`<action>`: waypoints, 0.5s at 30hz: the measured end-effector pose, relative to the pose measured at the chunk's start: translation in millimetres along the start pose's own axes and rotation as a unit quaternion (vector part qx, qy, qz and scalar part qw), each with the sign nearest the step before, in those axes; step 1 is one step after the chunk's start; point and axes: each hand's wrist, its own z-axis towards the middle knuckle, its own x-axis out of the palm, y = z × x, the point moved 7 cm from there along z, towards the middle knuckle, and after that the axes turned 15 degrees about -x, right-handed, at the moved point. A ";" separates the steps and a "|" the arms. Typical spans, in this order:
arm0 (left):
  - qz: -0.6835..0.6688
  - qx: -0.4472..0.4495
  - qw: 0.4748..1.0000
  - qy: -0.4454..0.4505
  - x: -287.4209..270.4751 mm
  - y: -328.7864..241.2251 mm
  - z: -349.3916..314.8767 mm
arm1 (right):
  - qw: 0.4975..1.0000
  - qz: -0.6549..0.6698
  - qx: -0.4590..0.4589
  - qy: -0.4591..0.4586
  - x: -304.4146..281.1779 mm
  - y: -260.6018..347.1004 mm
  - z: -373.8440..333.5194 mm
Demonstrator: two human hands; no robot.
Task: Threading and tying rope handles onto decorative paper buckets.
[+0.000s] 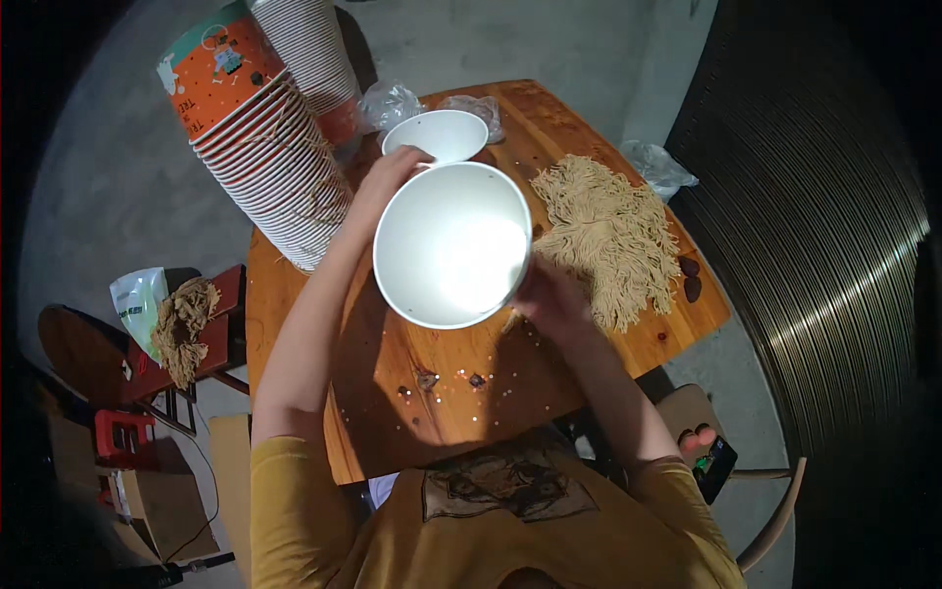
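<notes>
A white paper bucket (442,240) faces me with its open mouth, its inside bare and brightly lit. My right hand (552,302) grips its lower right side, with the fingertips partly hidden in shadow behind the wall. Just beyond it, a second white paper bucket (446,137) overlaps its far rim. My left hand (391,177) reaches between the two, fingers curled over the near left rim of the farther bucket; the thumb is hidden.
Tall stacks of nested paper buckets, one orange-printed (260,128) and one behind (309,44), rise at the left. A pile of beige cord strands (608,236) covers the table's right side. Clear plastic bags (391,106) lie at the back. Small bright specks dot the wooden table (392,432).
</notes>
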 end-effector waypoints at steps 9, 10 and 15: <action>-0.004 -0.107 0.991 0.083 -31.9 -127.8 -100.7 | 0.967 0.063 -0.093 0.227 50.5 0.3 -12.8; 0.003 -0.106 0.990 0.090 -28.5 -135.3 -109.7 | 0.979 0.024 -0.070 0.192 52.3 -6.6 -11.5; 0.062 -0.158 0.984 0.046 -42.2 -126.5 -120.4 | 0.748 -0.569 -0.258 0.222 28.4 17.5 -10.8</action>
